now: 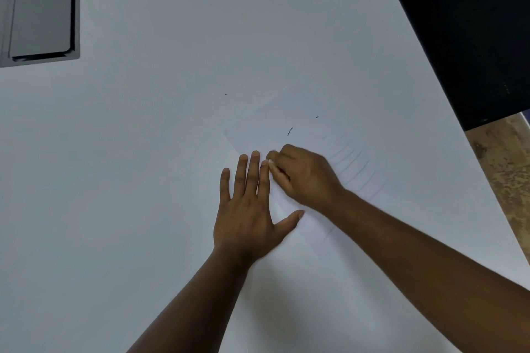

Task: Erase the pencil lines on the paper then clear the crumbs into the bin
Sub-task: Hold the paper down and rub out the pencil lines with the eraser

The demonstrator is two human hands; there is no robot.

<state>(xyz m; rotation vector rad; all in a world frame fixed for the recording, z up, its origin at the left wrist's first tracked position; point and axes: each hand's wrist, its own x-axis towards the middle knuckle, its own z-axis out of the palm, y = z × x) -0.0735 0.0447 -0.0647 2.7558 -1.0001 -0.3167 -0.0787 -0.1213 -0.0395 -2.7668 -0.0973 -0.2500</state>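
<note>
On white table (172, 123), paper (315, 152) under both hands, crumbs (290, 131) beside.

paper (286, 123) white, faint grey lines; table (172, 37) white; bin (473, 23) black

Left hand (249, 203) flat on paper (289, 137); right hand (304, 175) fingers pinch small, possibly eraser, object.

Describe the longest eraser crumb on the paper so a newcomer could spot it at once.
Start at the white table and find the sheet of paper that the left hand presses flat. Just beyond the right hand, which pinches a small eraser, lies the longest crumb. It is a thin, dark, curved sliver, unlike the tiny specks farther off and the faint pencil lines to its right.
</note>
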